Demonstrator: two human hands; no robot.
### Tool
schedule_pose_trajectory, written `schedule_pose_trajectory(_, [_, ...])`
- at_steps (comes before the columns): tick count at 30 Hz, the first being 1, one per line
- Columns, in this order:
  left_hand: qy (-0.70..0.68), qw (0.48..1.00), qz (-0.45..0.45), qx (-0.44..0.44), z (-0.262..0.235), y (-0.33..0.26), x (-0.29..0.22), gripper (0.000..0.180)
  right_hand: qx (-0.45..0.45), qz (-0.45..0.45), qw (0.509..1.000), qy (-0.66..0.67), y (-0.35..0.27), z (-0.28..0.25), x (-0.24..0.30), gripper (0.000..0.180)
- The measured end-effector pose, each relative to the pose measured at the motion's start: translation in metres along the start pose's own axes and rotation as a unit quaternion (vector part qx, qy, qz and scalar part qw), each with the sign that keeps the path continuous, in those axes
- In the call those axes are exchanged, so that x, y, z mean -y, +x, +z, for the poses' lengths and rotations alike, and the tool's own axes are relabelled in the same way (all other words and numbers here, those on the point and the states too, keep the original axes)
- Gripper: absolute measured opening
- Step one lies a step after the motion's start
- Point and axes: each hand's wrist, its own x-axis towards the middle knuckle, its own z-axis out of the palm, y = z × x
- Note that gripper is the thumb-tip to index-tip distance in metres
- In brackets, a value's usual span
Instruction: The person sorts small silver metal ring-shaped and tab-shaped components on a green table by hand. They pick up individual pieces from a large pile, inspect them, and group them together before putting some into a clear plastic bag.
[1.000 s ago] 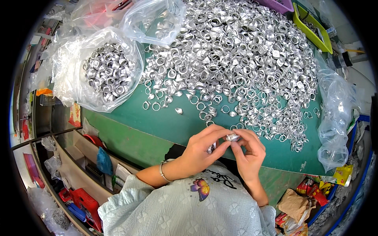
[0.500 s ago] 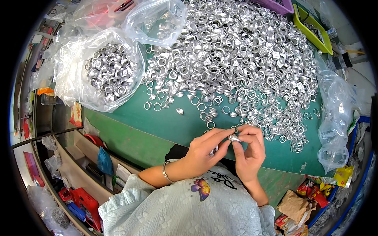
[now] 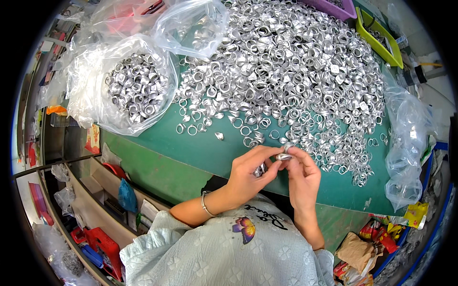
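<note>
My left hand is closed, with thumb and fingertips pinching a silver-coloured ring. More rings are tucked in its palm, partly hidden by the curled fingers. My right hand meets it fingertip to fingertip, its thumb and forefinger closed at a second ring just beyond the first. Both hands are raised over the near edge of the green table. Beyond them spreads a large heap of loose metal rings, thinning toward me into scattered single ones.
An open clear plastic bag of rings stands at the left, with another clear bag behind it. Purple and yellow-green trays sit at the far right. Crumpled plastic lies along the right edge. Drawers flank the lower left.
Both hands have lifted slightly away from me. The ring between my fingertips has turned and now shows its broad side. My right fingers have closed in nearer to the left ones.
</note>
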Motion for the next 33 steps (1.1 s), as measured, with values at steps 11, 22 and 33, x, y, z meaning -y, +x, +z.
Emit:
schedule_pose_trajectory(11, [0.015, 1.0, -0.013, 0.015, -0.007, 0.003, -0.006, 0.028, -0.006, -0.149, 0.896, -0.417, 0.008, -0.006, 0.023, 0.025])
schedule_pose_trajectory(22, [-0.033, 0.997, 0.051, 0.041, -0.015, 0.003, -0.011, 0.031, 0.0, -0.116, 0.971, -0.209, -0.003, 0.008, 0.02, 0.014])
schedule_pose_trajectory(33, [-0.042, 0.996, 0.058, 0.056, -0.018, 0.0, -0.018, 0.03, 0.025, -0.207, 0.949, -0.236, -0.004, 0.008, 0.023, 0.012])
